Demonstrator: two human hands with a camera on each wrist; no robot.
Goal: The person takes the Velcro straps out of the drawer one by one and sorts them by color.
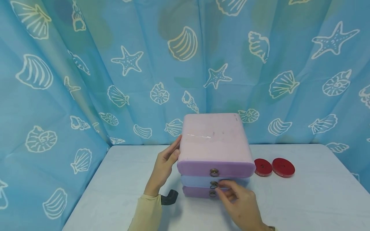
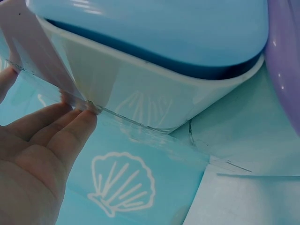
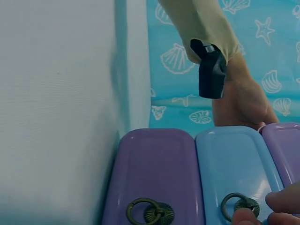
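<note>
One pale table (image 1: 321, 199) before shell-print curtains (image 1: 162, 70), right grip (image 1: 242, 200) narrow on a ring pull (image 1: 213, 183), left grip (image 1: 162, 168) straight-fingered

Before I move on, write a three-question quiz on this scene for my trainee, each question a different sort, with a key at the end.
1. Multiple choice: which drawer's round, bronze-coloured ring pull is nearest the fingertips of the right-hand grip?
A) upper glossy purple drawer
B) middle glossy blue drawer
C) lower glossy purple drawer

2. True or false: in the head view, the two flat, round red discs lie to the right of the boxy, glossy pink-topped chest.

3. Count: how many ring pulls show on the chest's front in the head view?

Key:
1. B
2. True
3. Three, one per drawer
</note>
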